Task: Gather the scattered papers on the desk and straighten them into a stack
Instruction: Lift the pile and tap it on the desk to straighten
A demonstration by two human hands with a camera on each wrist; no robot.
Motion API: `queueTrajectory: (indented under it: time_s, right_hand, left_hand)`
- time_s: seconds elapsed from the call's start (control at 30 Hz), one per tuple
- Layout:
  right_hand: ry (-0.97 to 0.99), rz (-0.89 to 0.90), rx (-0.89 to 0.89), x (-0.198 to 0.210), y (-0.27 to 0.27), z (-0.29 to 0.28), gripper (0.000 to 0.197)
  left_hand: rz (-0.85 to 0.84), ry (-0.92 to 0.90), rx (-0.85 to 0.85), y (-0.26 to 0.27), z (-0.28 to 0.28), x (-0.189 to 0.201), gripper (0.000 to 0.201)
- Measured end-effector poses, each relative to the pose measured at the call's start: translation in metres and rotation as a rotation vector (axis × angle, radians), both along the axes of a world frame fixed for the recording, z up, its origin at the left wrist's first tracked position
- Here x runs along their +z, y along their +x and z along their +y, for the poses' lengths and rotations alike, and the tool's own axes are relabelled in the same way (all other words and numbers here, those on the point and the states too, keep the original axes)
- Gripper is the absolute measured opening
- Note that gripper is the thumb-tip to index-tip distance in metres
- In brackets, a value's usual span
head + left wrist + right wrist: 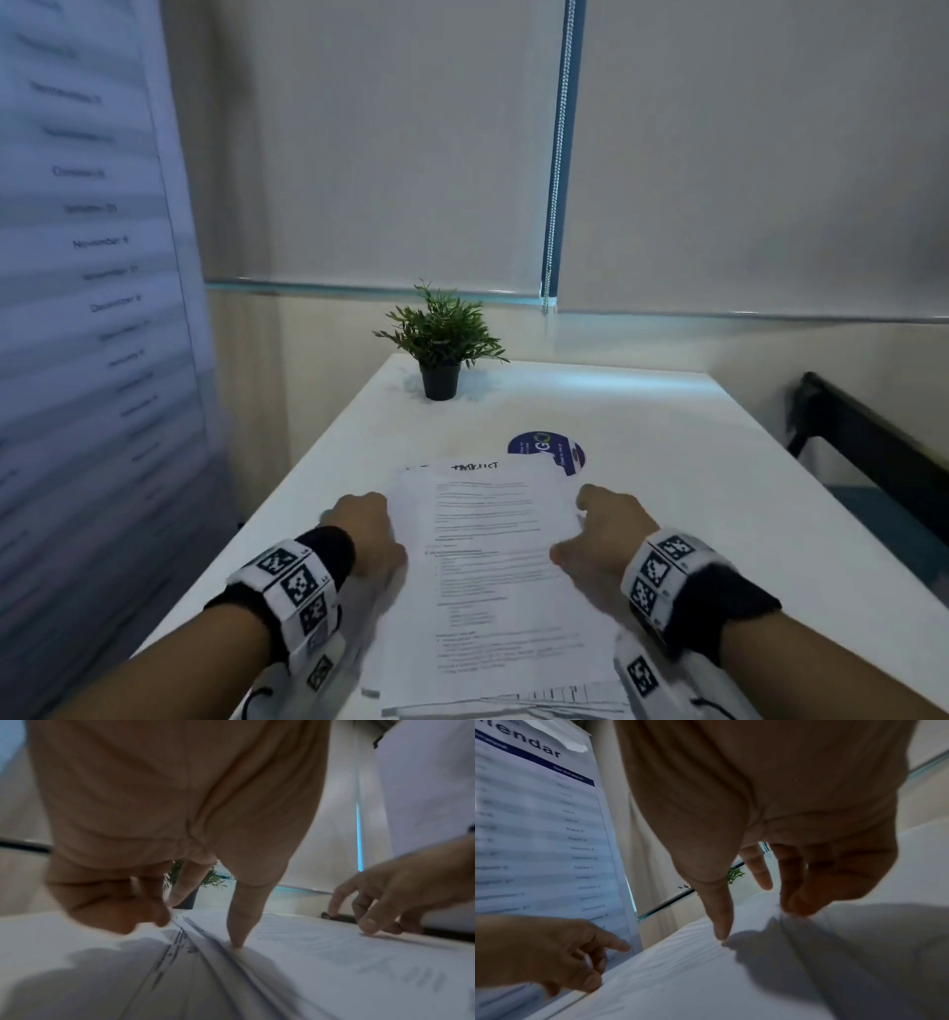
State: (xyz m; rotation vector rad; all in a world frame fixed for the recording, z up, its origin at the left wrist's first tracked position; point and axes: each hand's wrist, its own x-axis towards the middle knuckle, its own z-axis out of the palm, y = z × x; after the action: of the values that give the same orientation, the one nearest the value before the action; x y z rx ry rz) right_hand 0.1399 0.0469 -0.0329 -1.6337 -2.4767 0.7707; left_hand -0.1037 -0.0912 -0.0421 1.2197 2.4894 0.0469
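A loose pile of printed papers [488, 575] lies in the middle of the white desk [719, 488], its sheets slightly fanned at the near and far ends. My left hand [377, 519] is at the pile's left edge. In the left wrist view its thumb [237, 941] presses on the top sheet while the curled fingers [144, 912] sit against the fanned edges. My right hand [577, 529] is at the right edge, and in the right wrist view its thumb [721, 935] is on top and its fingertips [795, 906] meet the raised paper edge.
A small potted plant [440, 354] stands at the desk's far end. A round blue sticker [547, 449] lies just beyond the papers, partly under them. A tall calendar banner [87, 257] stands to the left, and dark furniture [873, 447] is at the right.
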Motion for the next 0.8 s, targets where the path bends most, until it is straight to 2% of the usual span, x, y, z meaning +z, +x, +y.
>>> queueTrajectory:
  time_s: [0.07, 0.1, 0.17, 0.23, 0.43, 0.5, 0.6, 0.7, 0.8]
  right_hand:
    - [0.002, -0.051, -0.016, 0.010, 0.007, 0.007, 0.037]
    - [-0.017, -0.091, -0.026, 0.014, 0.010, 0.011, 0.039]
    - [-0.065, -0.143, -0.025, 0.016, 0.014, 0.014, 0.046]
    - [-0.098, -0.122, -0.007, 0.011, 0.013, 0.011, 0.051]
    - [-0.108, 0.013, 0.056, 0.007, 0.008, -0.015, 0.029]
    - [-0.109, 0.022, 0.032, 0.007, 0.016, -0.011, 0.029]
    - [-0.134, 0.019, -0.040, 0.005, 0.034, 0.002, 0.042]
    - [-0.136, 0.008, -0.061, 0.001, 0.049, 0.012, 0.041]
    - [-0.169, 0.029, -0.056, -0.002, 0.052, 0.017, 0.042]
  left_hand:
    - [-0.002, -0.034, 0.032, -0.004, 0.003, -0.003, 0.041]
    - [-0.003, -0.039, 0.049, -0.004, 0.005, -0.003, 0.047]
    - [-0.010, -0.032, 0.098, -0.004, 0.010, -0.008, 0.072]
    - [-0.052, -0.001, 0.109, 0.005, 0.017, -0.009, 0.085]
    - [-0.193, 0.051, -0.003, 0.045, 0.040, -0.003, 0.078]
    - [-0.226, 0.105, 0.023, 0.045, 0.042, -0.003, 0.092]
    - [-0.289, 0.216, 0.128, 0.035, 0.043, 0.001, 0.114]
    - [-0.247, 0.183, 0.205, 0.031, 0.041, 0.005, 0.104]
    - [-0.211, 0.097, 0.186, 0.033, 0.046, 0.000, 0.066]
